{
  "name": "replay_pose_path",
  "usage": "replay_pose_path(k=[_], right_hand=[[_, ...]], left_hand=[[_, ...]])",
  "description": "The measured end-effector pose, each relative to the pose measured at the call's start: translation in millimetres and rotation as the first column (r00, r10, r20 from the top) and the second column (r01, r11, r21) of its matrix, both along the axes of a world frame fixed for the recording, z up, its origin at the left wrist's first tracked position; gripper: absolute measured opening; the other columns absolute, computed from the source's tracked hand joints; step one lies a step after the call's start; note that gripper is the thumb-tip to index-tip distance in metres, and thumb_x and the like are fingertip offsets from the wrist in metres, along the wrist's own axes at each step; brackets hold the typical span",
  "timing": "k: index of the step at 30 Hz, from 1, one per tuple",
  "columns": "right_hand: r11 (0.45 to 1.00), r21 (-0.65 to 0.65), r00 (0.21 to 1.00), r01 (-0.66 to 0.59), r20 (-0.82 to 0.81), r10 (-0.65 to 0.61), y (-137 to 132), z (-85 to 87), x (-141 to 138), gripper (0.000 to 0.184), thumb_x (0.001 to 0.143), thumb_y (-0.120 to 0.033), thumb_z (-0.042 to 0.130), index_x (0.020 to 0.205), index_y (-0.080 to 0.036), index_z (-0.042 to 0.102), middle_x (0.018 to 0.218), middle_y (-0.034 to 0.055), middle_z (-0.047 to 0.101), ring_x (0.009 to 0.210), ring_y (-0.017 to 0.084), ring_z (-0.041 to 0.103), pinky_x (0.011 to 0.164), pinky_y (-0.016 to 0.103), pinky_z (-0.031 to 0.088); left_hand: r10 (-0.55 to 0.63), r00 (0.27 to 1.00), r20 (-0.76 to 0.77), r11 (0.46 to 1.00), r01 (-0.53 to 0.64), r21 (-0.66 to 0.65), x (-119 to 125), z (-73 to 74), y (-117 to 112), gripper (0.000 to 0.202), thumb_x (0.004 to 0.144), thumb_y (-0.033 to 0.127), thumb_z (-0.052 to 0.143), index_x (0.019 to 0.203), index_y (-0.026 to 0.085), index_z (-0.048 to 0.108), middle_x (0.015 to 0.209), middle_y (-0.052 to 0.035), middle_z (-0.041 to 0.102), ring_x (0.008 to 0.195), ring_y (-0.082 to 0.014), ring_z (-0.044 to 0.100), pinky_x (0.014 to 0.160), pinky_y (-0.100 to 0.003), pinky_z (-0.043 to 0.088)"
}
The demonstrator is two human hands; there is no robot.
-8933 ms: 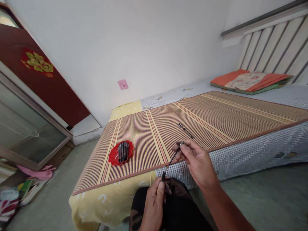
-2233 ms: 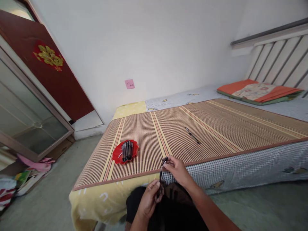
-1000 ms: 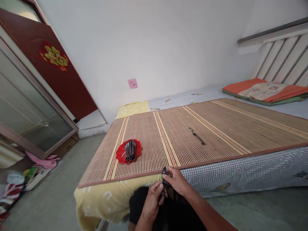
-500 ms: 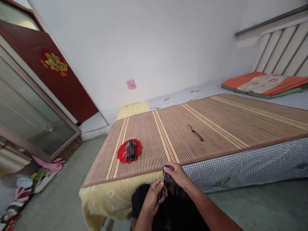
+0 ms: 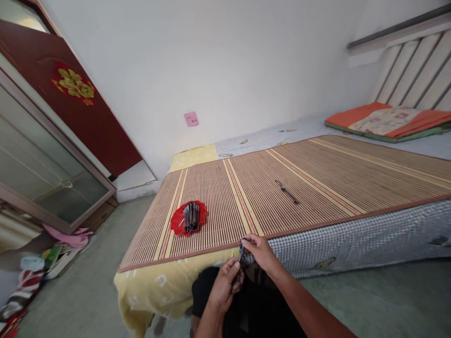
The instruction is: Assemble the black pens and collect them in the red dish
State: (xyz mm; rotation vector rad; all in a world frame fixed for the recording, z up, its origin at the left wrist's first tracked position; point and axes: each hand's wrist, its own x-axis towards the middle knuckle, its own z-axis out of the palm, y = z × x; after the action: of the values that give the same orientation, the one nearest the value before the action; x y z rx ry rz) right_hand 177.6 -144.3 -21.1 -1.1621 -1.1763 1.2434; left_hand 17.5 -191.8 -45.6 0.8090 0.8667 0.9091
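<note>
Just off the bed's front edge, my left hand (image 5: 227, 281) pinches the lower end of a slim dark pen (image 5: 241, 253). My right hand (image 5: 260, 250) has its fingers closed on the pen's upper end. Much of the pen is hidden by the fingers, and its details are too small to make out. To the left, several dark pens (image 5: 191, 217) lie side by side in a red scalloped dish (image 5: 173, 227), with a thin pale stick beside them. Further right on the striped mat (image 5: 218, 197) lies a thin dark pen-like piece (image 5: 287, 192), apart from both hands.
The mat covers a bed with yellow and checked sheets (image 5: 158, 286). A folded orange quilt (image 5: 382, 122) lies by the headboard (image 5: 416, 70) at the far right. At left stand a glass-panelled door (image 5: 52, 155) and a red door (image 5: 88, 117); clothes (image 5: 31, 281) lie on the floor.
Both hands stay together at the pen, with only a slight shift of the fingers. The whole view has moved a little; the dish and the piece on the mat lie as before.
</note>
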Motion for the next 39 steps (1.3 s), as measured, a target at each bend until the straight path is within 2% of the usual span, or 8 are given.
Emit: replay_pose_path(k=[13,18,21,23,26,28,32,39], right_hand=[[1.0,-0.028,1.0,-0.013,-0.015,0.013,5.3,2.3,5.6,0.044,0.068,-0.061,0.071,0.076,-0.018,0.068,0.066,0.0002,0.064,0.062,0.017,0.059,0.063,0.03,0.047],[0.999,-0.049,0.999,0.02,-0.047,-0.022,0.3,-1.0,9.9,0.061,0.075,-0.075,0.058,0.092,-0.018,0.067,0.071,0.0043,0.067,0.064,0.021,0.063,0.061,0.033,0.049],[0.993,0.052,0.993,0.109,0.035,-0.111,-18.7,-15.9,8.1,0.058,0.087,-0.073,0.044,0.096,-0.019,0.065,0.076,0.0062,0.068,0.067,0.021,0.062,0.065,0.034,0.049],[0.992,0.099,0.989,0.078,0.12,-0.09,-35.7,-30.9,3.4,0.05,0.094,-0.065,0.04,0.094,-0.021,0.064,0.076,0.0049,0.066,0.068,0.021,0.061,0.068,0.034,0.048],[0.993,0.116,0.971,0.006,0.236,-0.034,-56.3,-53.4,-6.4,0.042,0.098,-0.055,0.036,0.085,-0.024,0.061,0.072,0.0033,0.064,0.068,0.021,0.06,0.069,0.034,0.047],[0.989,0.142,0.948,-0.036,0.317,-0.011,-61.3,-63.9,-11.8,0.039,0.099,-0.049,0.036,0.083,-0.024,0.06,0.073,0.0039,0.064,0.07,0.022,0.061,0.07,0.034,0.045],[0.984,0.172,0.916,-0.055,0.402,-0.019,-54.2,-73.8,-15.3,0.037,0.101,-0.044,0.032,0.079,-0.024,0.055,0.07,0.0022,0.061,0.068,0.02,0.058,0.069,0.032,0.043],[0.976,0.204,0.887,-0.076,0.46,-0.027,-46.9,-87.2,-17.6,0.037,0.103,-0.041,0.031,0.081,-0.023,0.055,0.072,0.0014,0.062,0.07,0.018,0.06,0.069,0.03,0.043]], left_hand=[[-0.018,0.998,-0.057,0.999,0.02,0.039,1.8,4.9,-5.7,0.041,0.079,0.054,0.074,0.084,0.017,0.055,0.058,0.0018,0.059,0.037,-0.0045,0.031,0.039,-0.022,0.013],[0.135,0.971,-0.199,0.978,-0.098,0.182,-7.2,21.2,-12.5,0.035,0.079,0.049,0.075,0.078,0.015,0.066,0.066,-0.002,0.064,0.056,-0.0116,0.051,0.053,-0.022,0.036],[0.378,0.886,-0.269,0.908,-0.298,0.293,-33.1,47.1,-3.7,0.03,0.077,0.043,0.076,0.087,0.015,0.075,0.083,-0.0058,0.071,0.08,-0.0197,0.061,0.074,-0.028,0.046],[0.54,0.769,-0.342,0.826,-0.406,0.391,-60.6,67.0,12.3,0.037,0.074,0.046,0.076,0.094,0.015,0.077,0.084,-0.0077,0.073,0.083,-0.0235,0.064,0.074,-0.031,0.048],[0.683,0.524,-0.508,0.722,-0.384,0.575,-107.8,92.6,48.6,0.041,0.072,0.049,0.072,0.091,0.014,0.078,0.078,-0.0071,0.074,0.076,-0.0235,0.065,0.069,-0.032,0.049],[0.709,0.453,-0.54,0.702,-0.379,0.603,-134.4,103.8,75.8,0.037,0.07,0.044,0.071,0.089,0.013,0.077,0.077,-0.0069,0.074,0.077,-0.0239,0.066,0.069,-0.032,0.05],[0.692,0.361,-0.626,0.722,-0.326,0.61,-158.5,110.6,122.5,0.023,0.072,0.032,0.067,0.083,0.013,0.074,0.073,-0.0064,0.073,0.074,-0.0229,0.067,0.068,-0.031,0.052],[0.58,0.265,-0.77,0.814,-0.188,0.549,-147.0,99.3,164.1,0.014,0.08,0.018,0.063,0.085,0.012,0.074,0.07,-0.0055,0.072,0.065,-0.0184,0.068,0.063,-0.027,0.051]])
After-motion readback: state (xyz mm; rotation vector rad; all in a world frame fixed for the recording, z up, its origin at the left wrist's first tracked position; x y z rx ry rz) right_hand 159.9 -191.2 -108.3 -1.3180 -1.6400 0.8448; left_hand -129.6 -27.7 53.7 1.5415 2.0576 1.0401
